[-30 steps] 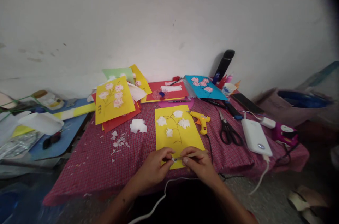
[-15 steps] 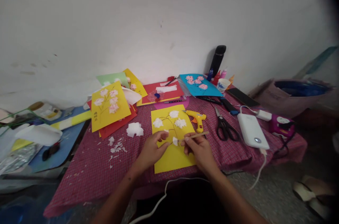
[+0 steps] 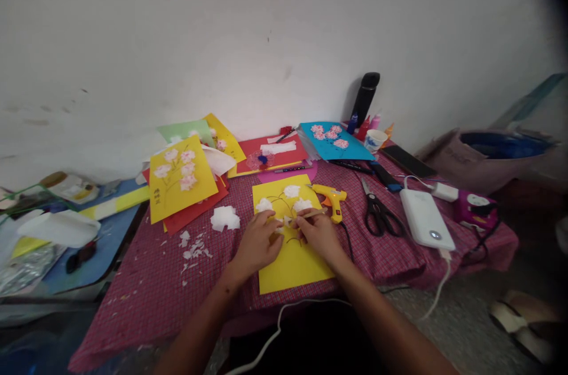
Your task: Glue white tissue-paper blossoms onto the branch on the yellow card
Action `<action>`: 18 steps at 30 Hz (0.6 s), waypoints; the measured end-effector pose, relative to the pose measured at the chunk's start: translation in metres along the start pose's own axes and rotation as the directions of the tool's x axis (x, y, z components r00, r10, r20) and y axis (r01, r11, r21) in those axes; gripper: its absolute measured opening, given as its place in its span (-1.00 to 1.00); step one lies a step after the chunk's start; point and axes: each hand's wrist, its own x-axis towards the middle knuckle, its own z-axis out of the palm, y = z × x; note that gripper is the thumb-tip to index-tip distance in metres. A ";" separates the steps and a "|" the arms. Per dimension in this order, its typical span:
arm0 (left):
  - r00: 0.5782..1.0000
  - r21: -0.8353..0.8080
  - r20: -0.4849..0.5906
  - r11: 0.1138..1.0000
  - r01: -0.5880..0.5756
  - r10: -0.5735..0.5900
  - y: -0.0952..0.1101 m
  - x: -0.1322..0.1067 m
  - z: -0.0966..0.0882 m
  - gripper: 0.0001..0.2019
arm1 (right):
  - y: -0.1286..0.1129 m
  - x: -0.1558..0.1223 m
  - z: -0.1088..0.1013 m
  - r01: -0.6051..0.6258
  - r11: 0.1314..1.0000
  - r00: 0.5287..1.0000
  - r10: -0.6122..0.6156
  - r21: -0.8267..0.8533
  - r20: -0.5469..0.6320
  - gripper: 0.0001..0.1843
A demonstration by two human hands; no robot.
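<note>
A yellow card [image 3: 293, 271] lies before me with drawn brown stems and white tissue-paper flowers [image 3: 291, 191] on it. My right hand [image 3: 320, 236] pinches a thin wooden stick [image 3: 314, 213] over the middle of the card. At the stick's tip is a small piece of white tissue paper [image 3: 287, 221]; whether it touches the card I cannot tell. My left hand [image 3: 260, 242] rests over the card's left side, fingers curved and apart from the thumb, with nothing visible in it. A yellow glue gun [image 3: 331, 196] lies at the card's upper right edge.
Black scissors [image 3: 377, 212] and a white power bank [image 3: 426, 218] lie to the right. On the left are a stack of white tissue squares [image 3: 225, 218] and paper scraps [image 3: 195, 251]. Finished flower cards [image 3: 181, 180] and a blue card [image 3: 350, 147] lie behind.
My right hand has moved up and left with the stick, carrying the white tissue piece towards the middle of the stems. My left hand has shifted only slightly.
</note>
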 end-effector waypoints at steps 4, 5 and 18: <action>1.000 -0.018 -0.004 1.000 0.008 -0.008 -0.002 0.000 0.000 -0.80 | 0.001 0.001 0.001 0.005 0.999 1.000 -0.005 -0.033 0.015 -0.86; 1.000 -0.024 -0.005 1.000 0.011 -0.012 -0.002 0.000 0.001 -0.80 | 0.001 0.001 0.001 0.005 0.999 1.000 -0.004 -0.033 0.014 -0.86; 0.999 -0.077 -0.027 0.997 0.022 -0.024 -0.006 -0.002 0.004 -0.82 | 0.005 0.002 0.001 0.005 0.995 0.998 0.001 -0.102 0.064 -0.87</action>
